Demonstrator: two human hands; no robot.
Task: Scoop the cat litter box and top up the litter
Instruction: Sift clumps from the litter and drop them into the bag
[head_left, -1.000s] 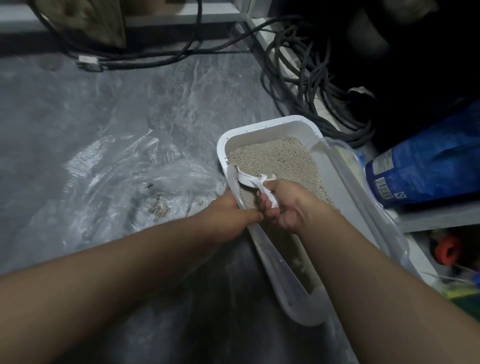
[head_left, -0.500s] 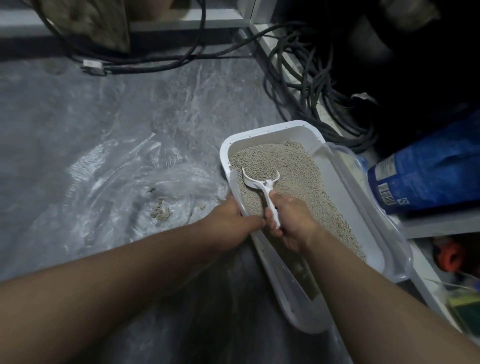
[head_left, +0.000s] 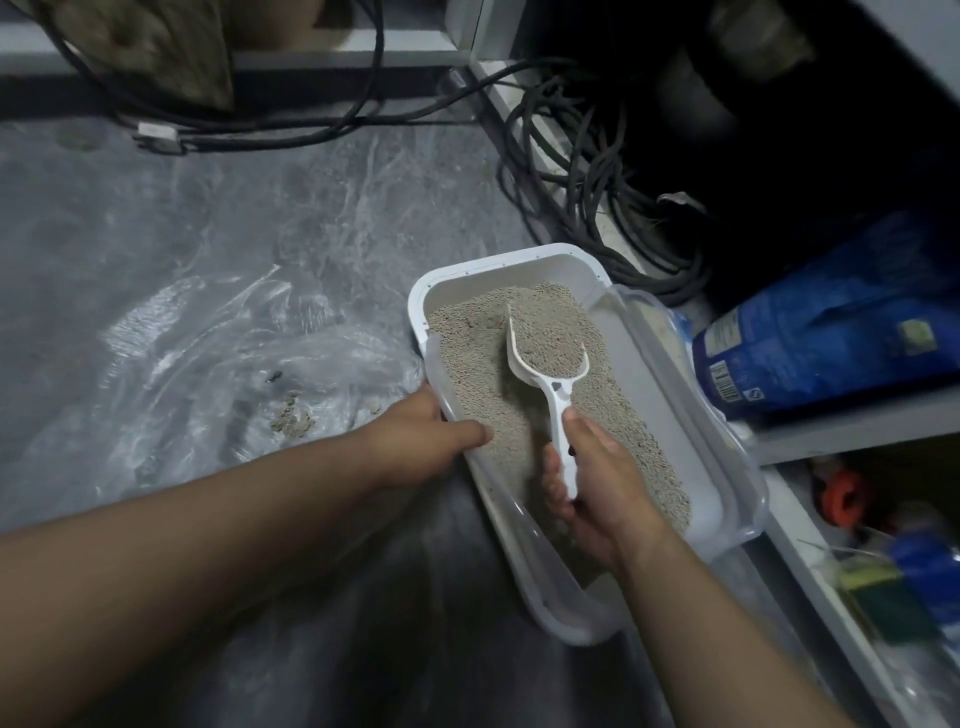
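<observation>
Scoop (head_left: 548, 353) gripped by right hand (head_left: 597, 493), heaped.

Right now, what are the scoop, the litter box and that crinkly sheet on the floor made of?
The scoop looks like hard white plastic: smooth, one moulded piece, slightly shiny. The litter box seems to be pale plastic too, with a cloudy see-through rim. The crinkly sheet is probably thin clear plastic film, judging by its wrinkles and glints. The litter looks like small grey-beige grains; what it is made of I can't tell.
</observation>
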